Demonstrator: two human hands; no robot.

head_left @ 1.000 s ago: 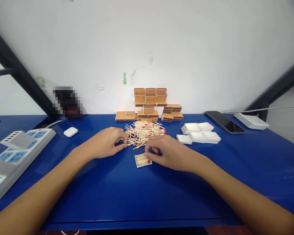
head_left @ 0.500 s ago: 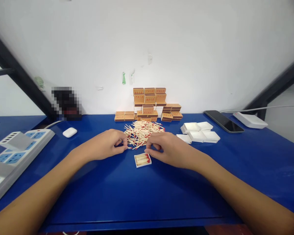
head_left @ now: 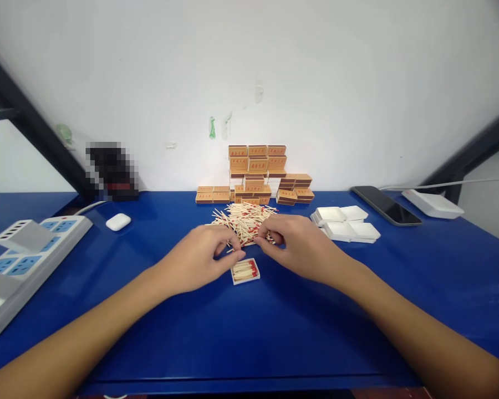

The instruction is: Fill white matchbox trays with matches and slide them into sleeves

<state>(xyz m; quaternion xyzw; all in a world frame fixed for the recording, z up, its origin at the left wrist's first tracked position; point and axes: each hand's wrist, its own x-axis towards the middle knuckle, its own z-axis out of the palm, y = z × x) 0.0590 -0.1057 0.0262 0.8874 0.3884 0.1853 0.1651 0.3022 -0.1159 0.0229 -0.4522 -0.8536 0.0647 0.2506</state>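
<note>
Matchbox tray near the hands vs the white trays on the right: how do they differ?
The filled tray holds red-tipped matches; the white trays look empty. The filled tray lies alone close to the left hand; the white trays sit clustered, some overlapping, with no hand on them. Both kinds are small, shallow, white and open-topped.

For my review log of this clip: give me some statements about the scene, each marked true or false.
1. The tray beside the left hand holds matches. True.
2. The right hand rests on the phone. False: its fingers are at the match pile; the phone lies apart, further right.
3. Matchboxes are stacked by the wall. True.
4. The table is red. False: it is blue.
</note>
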